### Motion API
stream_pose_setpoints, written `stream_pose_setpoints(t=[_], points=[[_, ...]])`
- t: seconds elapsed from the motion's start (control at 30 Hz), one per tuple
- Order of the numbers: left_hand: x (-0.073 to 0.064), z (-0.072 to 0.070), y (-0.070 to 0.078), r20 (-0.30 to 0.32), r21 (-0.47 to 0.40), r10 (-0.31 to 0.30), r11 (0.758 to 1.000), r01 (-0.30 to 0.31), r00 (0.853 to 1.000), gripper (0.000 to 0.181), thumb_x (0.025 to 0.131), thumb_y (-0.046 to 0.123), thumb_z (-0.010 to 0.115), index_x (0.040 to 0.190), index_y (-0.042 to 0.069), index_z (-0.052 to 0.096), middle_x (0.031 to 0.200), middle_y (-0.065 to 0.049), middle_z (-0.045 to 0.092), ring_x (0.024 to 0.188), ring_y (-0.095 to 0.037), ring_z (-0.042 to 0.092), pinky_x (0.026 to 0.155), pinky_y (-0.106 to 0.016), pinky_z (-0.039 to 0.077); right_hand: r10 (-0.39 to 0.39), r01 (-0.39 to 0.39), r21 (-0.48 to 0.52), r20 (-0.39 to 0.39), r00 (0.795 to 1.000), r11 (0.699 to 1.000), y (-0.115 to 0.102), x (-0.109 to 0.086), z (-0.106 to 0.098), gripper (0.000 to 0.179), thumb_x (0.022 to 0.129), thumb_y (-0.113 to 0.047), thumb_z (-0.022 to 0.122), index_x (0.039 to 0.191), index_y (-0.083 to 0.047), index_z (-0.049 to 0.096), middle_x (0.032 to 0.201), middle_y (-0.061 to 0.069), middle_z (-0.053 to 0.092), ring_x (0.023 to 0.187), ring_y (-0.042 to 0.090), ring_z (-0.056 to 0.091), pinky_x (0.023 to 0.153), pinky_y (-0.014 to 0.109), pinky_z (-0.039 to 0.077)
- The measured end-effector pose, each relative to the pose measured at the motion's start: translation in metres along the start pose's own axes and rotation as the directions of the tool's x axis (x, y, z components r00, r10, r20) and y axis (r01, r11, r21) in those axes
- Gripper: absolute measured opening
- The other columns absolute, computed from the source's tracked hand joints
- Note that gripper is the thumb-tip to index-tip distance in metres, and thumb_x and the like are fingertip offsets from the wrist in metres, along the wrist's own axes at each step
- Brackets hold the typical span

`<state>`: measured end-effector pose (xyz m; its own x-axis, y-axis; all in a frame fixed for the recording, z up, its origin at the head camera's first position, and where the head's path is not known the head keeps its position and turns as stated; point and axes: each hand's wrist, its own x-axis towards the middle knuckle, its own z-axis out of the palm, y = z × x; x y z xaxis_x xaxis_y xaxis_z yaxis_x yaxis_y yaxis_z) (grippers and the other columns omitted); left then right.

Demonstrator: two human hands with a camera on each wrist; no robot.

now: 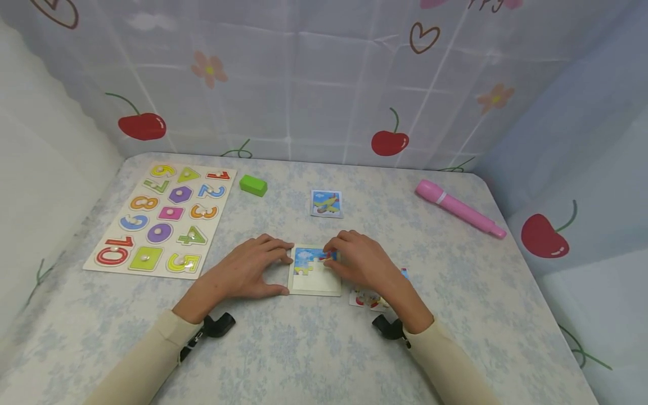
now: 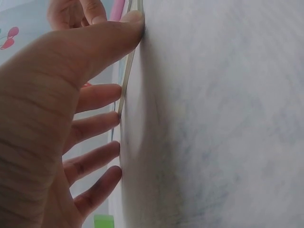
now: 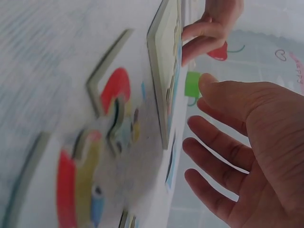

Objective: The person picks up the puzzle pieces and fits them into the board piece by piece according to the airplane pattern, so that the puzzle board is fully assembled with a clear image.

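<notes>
Showing pieces (image 3: 117,85), right wrist view; head: partly hidden

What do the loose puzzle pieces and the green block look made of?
Loose puzzle pieces: likely wood or fibreboard with printed faces, judging by thick, plain edges. Green block: painted wood or plastic, fairly matt; its even colour leaves that open.

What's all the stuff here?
number board: one, cream, left
knobbed pieces: many, multicoloured, on board
block: one, green, right of board
airplane card: one, blue, yellow, beyond tray
puzzle tray: one, cream, between hands
fitted pieces: several, mostly blue, in tray
loose pieces: several, multicoloured, near right wrist
stick: one, pink, right
tablecloth: one, pale, underneath
curtain: one, pale, behind
wrist devices: two, black, on wrists
left hand: one, bare, touching tray
right hand: one, bare, over tray
sleeves: two, cream, both arms
</notes>
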<state>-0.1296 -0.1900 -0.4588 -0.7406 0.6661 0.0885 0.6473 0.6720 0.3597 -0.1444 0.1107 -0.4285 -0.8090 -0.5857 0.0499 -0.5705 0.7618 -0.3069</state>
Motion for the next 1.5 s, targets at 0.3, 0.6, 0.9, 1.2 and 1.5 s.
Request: stream_pose_setpoints(t=[0.3, 0.6, 0.9, 1.2, 1.5], points=[[0.0, 0.0, 0.0, -0.007, 0.008, 0.008, 1.0, -0.007, 1.0, 0.063, 0.085, 0.06, 0.087, 0.132, 0.02, 0.075, 0.156, 0.0, 0.059, 0.135, -0.024, 0.055, 0.105, -0.051, 0.051, 0.018, -0.018, 0.051, -0.016, 1.0, 0.999, 0.014, -0.014, -0.006, 0.03, 0.096, -0.029, 0.084, 0.121, -0.015, 0.078, 0.115, 0.0, 0.073, 0.105, 0.02, 0.068, 0.087, 0.042, 0.059], [0.0, 0.001, 0.0, 0.011, 0.017, -0.007, 1.0, 0.007, 1.0, 0.063, 0.085, 0.06, 0.087, 0.133, 0.02, 0.075, 0.157, 0.0, 0.058, 0.135, -0.024, 0.054, 0.105, -0.05, 0.05, 0.07, -0.07, 0.09, 0.003, 0.998, 0.994, 0.029, -0.026, -0.011, 0.032, 0.097, -0.028, 0.083, 0.126, -0.015, 0.077, 0.12, 0.0, 0.073, 0.112, 0.021, 0.069, 0.092, 0.044, 0.059], [0.0, 0.002, -0.001, -0.006, 0.015, 0.007, 1.0, -0.007, 1.0, 0.064, 0.084, 0.061, 0.087, 0.132, 0.02, 0.075, 0.156, -0.001, 0.059, 0.135, -0.024, 0.055, 0.104, -0.05, 0.051, 0.114, -0.113, 0.104, 0.002, 0.994, 0.988, 0.045, -0.041, -0.014, 0.032, 0.098, -0.024, 0.083, 0.128, -0.015, 0.076, 0.126, 0.001, 0.072, 0.118, 0.024, 0.068, 0.096, 0.047, 0.058], [-0.001, 0.002, 0.0, -0.01, 0.003, -0.003, 1.0, 0.003, 1.0, 0.063, 0.084, 0.059, 0.088, 0.131, 0.018, 0.076, 0.157, -0.002, 0.059, 0.136, -0.026, 0.055, 0.106, -0.052, 0.05, 0.139, -0.139, 0.11, 0.006, 0.99, 0.984, 0.056, -0.051, -0.016, 0.032, 0.097, -0.021, 0.083, 0.127, -0.013, 0.078, 0.123, 0.002, 0.073, 0.119, 0.025, 0.068, 0.098, 0.049, 0.058], [-0.001, 0.001, 0.002, 0.001, 0.0, -0.003, 1.0, 0.003, 1.0, 0.062, 0.086, 0.059, 0.087, 0.132, 0.019, 0.075, 0.157, -0.001, 0.058, 0.137, -0.026, 0.054, 0.108, -0.053, 0.049, 0.171, -0.175, 0.092, 0.05, 0.984, 0.98, 0.063, -0.063, -0.015, 0.034, 0.095, -0.023, 0.086, 0.127, -0.014, 0.079, 0.125, 0.002, 0.073, 0.119, 0.025, 0.067, 0.099, 0.05, 0.057]])
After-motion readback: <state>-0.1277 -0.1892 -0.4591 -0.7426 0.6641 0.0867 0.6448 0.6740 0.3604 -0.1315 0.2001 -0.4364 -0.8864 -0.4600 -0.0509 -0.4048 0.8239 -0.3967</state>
